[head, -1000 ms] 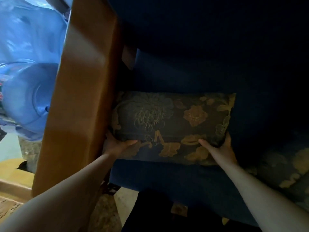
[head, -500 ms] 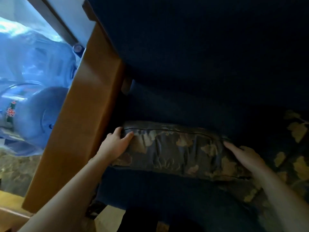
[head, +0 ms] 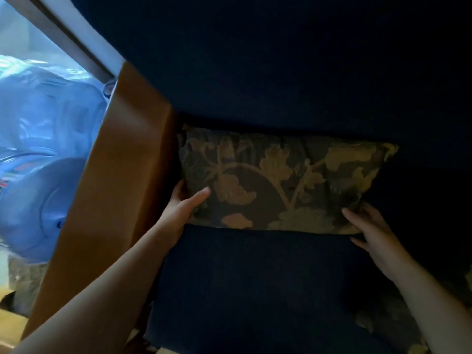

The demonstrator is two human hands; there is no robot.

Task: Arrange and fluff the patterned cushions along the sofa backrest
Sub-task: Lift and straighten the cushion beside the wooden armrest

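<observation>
Head-camera view, looking down: a patterned cushion, dark with gold leaves and stems, is seen stood on its long edge on the navy seat and leaned against the navy sofa backrest, its left end pressed close to the wooden armrest. Beyond the armrest, at the left of the frame, a large blue water bottle is seen lying on its side, with a pale window frame running diagonally above it. A second piece of gold-patterned fabric is partly visible in shadow at the lower right, its shape too dim to be made out. The cushion's lower left corner is gripped by the left hand, the thumb laid across the front face and the other fingers tucked out of sight behind, in the narrow gap by the armrest. The lower right corner is met by the right hand, its fingers spread apart and laid flat, the thumb resting on the front face near the bottom seam; whether the rest curl behind the cushion cannot be told. Both bare forearms are extended upward from the bottom of the frame.
</observation>
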